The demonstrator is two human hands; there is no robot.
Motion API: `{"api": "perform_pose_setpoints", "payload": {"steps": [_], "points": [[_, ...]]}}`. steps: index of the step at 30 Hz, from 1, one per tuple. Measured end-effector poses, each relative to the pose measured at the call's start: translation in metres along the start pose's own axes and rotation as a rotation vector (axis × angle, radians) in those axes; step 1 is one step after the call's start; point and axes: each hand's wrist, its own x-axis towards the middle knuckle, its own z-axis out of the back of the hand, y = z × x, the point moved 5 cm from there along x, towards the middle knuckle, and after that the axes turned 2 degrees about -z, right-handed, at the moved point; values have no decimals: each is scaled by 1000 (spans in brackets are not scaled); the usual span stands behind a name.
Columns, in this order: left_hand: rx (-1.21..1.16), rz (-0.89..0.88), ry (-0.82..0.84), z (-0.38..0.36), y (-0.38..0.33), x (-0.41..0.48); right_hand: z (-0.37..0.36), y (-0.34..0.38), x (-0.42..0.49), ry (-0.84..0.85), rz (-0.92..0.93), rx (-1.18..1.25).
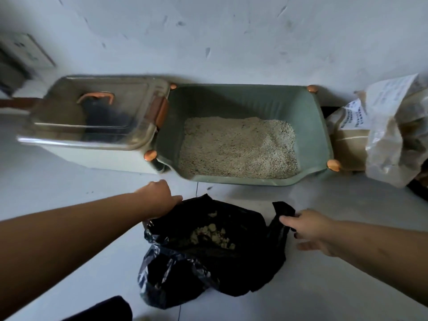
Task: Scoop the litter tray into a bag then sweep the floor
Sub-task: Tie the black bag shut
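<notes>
A green litter tray (308, 126) with orange corner knobs stands against the wall, filled with pale granules. In front of it a black plastic bag (208, 262) lies open on the floor, with clumps of litter (213, 235) inside. My left hand (157, 195) rests at the bag's upper left rim; whether it grips the plastic is hidden. My right hand (308, 228) pinches the bag's right handle between thumb and fingers. No scoop is visible in either hand.
The tray's clear lid (92, 112) with an orange handle is flipped open to the left on a white base. A plastic sack of fresh litter (382, 135) leans at the right. White tiled floor (324, 286) surrounds the bag. A dark object (104, 309) sits at the bottom edge.
</notes>
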Motion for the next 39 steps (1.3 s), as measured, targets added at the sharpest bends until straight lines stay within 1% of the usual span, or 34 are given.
{"api": "perform_pose_setpoints", "payload": {"steps": [2, 4, 6, 8, 10, 11, 13, 14, 16, 17, 18, 20, 21, 22, 24, 25, 27, 28, 29, 30, 32, 33, 34, 36, 37, 39], "points": [[-36, 49, 66, -3, 12, -2, -1, 7, 1, -34, 102, -53], [-124, 119, 172, -6, 25, -5, -3, 16, -4, -41, 194, -72], [-315, 227, 349, -15, 42, -6, -7, 22, -9, -16, 256, -45], [-529, 315, 484, -27, 53, -11, -10, 28, -17, 12, 324, -32], [-723, 328, 527, -39, 55, -7, -12, 37, -24, 59, 419, -8], [-837, 327, 509, -42, 51, -7, -12, 42, -28, 81, 456, 15], [-1030, 306, 410, -42, 42, -6, -12, 51, -31, 102, 489, 103], [-1080, 295, 347, -41, 38, -6, -12, 55, -31, 98, 481, 161], [-1074, 252, 252, -37, 29, -5, -12, 57, -29, 117, 429, 295], [-1022, 226, 208, -33, 27, -5, -12, 57, -29, 145, 403, 331], [-972, 193, 169, -28, 24, -4, -12, 57, -29, 179, 386, 314], [-916, 110, 134, -16, 14, -7, -12, 54, -32, 193, 396, 114], [-910, 54, 132, -10, 6, -11, -10, 53, -34, 157, 423, -38], [-911, -18, 119, -3, -4, -16, -6, 54, -34, 76, 470, -188], [-907, -170, 46, 12, -27, -27, 1, 64, -39, -122, 628, -424], [-904, -242, -5, 20, -38, -32, 3, 71, -46, -192, 738, -469], [-840, -387, -120, 38, -60, -48, 6, 87, -70, -232, 980, -411], [-785, -462, -180, 49, -73, -59, 8, 94, -81, -208, 1040, -345], [-723, -535, -234, 59, -83, -69, 8, 101, -90, -144, 1055, -239], [-664, -608, -281, 68, -93, -79, 7, 106, -98, -30, 1012, -81], [-553, -763, -418, 86, -109, -100, 6, 115, -112, 209, 853, 292], [-500, -842, -516, 95, -115, -111, 5, 117, -116, 278, 789, 400], [-452, -919, -616, 104, -121, -121, 5, 120, -121, 322, 749, 453], [-363, -1024, -762, 116, -128, -136, 3, 122, -129, 402, 705, 468], [-323, -1050, -809, 120, -131, -142, 3, 123, -132, 437, 721, 427], [-257, -1082, -828, 124, -139, -150, 0, 125, -143, 465, 799, 223]]}}
